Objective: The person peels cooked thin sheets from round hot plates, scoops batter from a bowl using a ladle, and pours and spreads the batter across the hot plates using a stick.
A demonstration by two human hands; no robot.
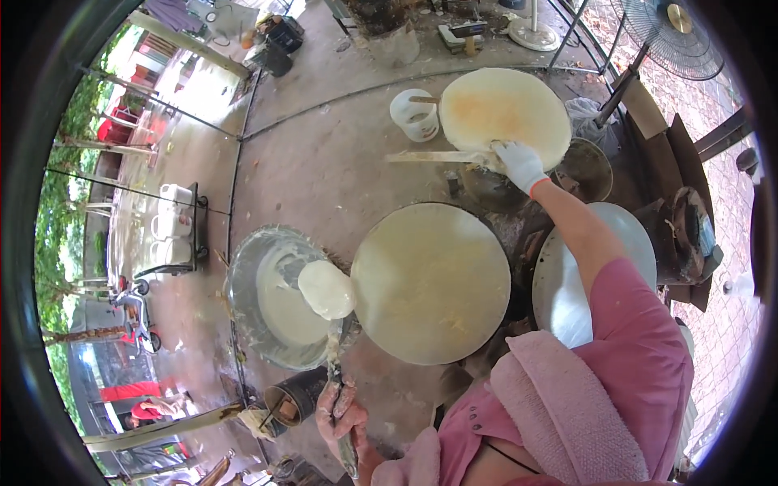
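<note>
My left hand point(344, 417), smeared with batter, is closed around the handle of a ladle. The ladle's batter-covered bowl point(327, 290) is over the right side of a large basin point(247, 324) of pale batter, near the rim of the middle griddle. That round griddle point(429, 283) carries a thin, pale layer of batter. Reaching far forward, my white-gloved right hand point(520, 166) has bent fingers at the near edge of a lightly browned flatbread point(506, 113). A batter-crusted wooden stick point(429, 157) ends beside those fingers. What they grip cannot be made out.
Another round plate point(559, 283) lies under my right arm. A white bucket point(414, 116) stands beside the flatbread, and a dark bucket point(298, 395) below the basin. A metal pot point(585, 168), cardboard point(685, 174) and a fan point(673, 36) are to the right. A loaded cart point(174, 231) stands left.
</note>
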